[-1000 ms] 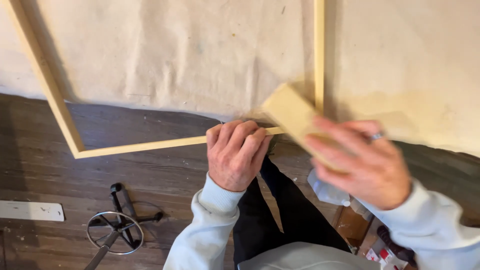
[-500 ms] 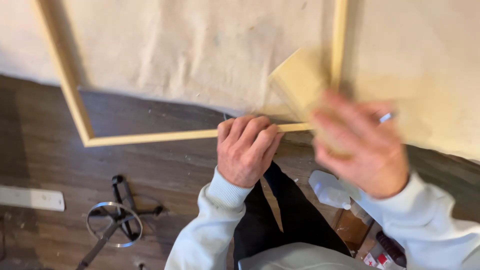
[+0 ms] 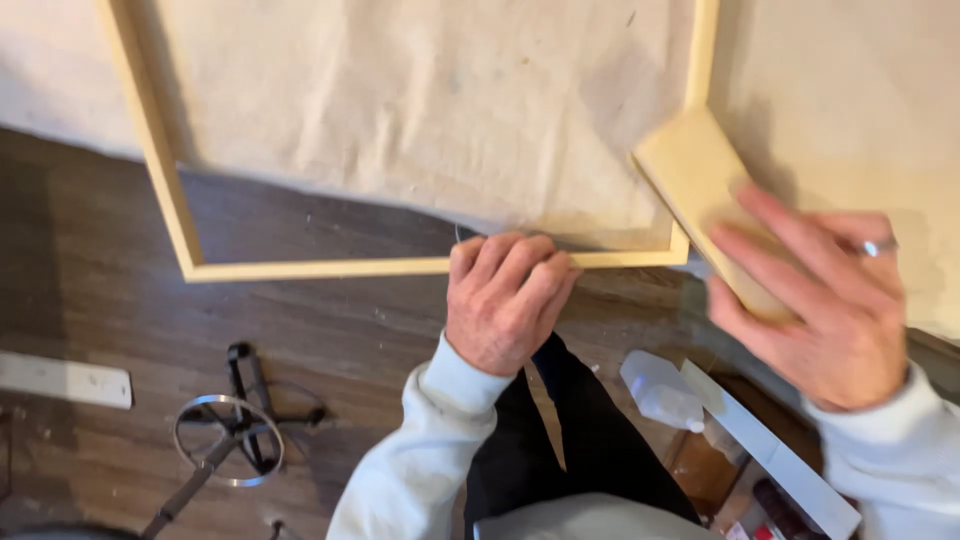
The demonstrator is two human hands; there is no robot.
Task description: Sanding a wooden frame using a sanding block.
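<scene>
Both hands work at the pale wooden frame [image 3: 320, 268] lying on a cream drop cloth [image 3: 420, 100]. Left hand [image 3: 505, 300] is curled shut over the bottom rail at about 6 o'clock; right hand [image 3: 820, 300] clamps a flat wooden block [image 3: 695, 175] against the corner at 3 o'clock. Risk, as I judge it — the block skidding off the joint and racking the frame, since only one hand steadies it. At 5 o'clock lie a clear plastic bottle [image 3: 660, 392] and a white strip [image 3: 770, 455]; labels unreadable.
</scene>
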